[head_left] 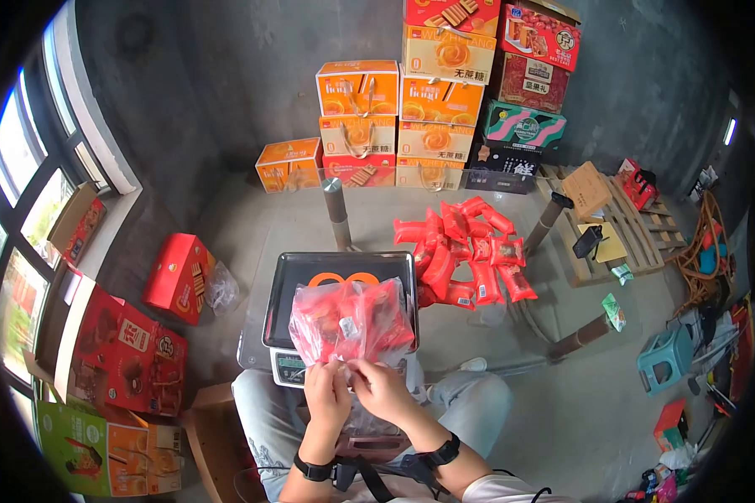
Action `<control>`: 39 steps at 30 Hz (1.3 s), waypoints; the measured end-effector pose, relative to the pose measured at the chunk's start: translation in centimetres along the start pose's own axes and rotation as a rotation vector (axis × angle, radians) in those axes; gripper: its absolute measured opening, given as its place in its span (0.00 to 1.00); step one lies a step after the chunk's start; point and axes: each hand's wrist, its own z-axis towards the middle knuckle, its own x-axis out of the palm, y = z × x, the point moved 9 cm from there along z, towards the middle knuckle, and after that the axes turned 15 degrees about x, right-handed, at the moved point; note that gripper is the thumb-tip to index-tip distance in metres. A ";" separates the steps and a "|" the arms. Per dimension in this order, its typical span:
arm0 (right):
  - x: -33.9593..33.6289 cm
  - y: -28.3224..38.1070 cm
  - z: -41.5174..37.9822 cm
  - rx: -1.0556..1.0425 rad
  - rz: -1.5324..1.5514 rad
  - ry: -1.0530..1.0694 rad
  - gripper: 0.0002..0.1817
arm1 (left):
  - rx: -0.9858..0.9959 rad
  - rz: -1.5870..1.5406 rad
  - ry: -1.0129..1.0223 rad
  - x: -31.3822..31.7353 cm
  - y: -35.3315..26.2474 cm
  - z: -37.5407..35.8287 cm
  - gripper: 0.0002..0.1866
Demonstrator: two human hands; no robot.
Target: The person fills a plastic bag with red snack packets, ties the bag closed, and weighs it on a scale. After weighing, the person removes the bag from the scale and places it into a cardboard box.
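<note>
A clear plastic bag [350, 323] filled with red packets lies on the black tray [289, 268] of a digital scale [288, 367]. My left hand [327, 392] pinches the gathered mouth of the bag at its near end. Close beside it, my right hand [381, 391] grips the same gathered plastic with bent fingers. Both hands are just in front of the tray, above my lap. To the right of the scale, a loose pile of red packets [470, 251] is spread on the glass table.
Stacked gift boxes [440, 101] stand along the back wall. More cartons [126, 352] are on the left by the window. A wooden pallet [621, 235] and a blue stool [665, 359] are at the right. Small green packets [614, 311] lie near the table's right edge.
</note>
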 end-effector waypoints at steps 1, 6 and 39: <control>0.4 0.3 -0.2 -0.089 -0.052 0.067 0.09 | -0.047 -0.018 -0.017 -0.1 0.2 0.1 0.08; -0.5 1.7 -1.6 -0.188 -0.184 0.137 0.15 | -0.093 -0.026 0.032 -0.2 0.0 1.0 0.06; -1.0 -2.7 -0.4 0.065 0.178 -0.194 0.05 | -0.217 -0.086 0.157 2.1 2.4 -1.9 0.04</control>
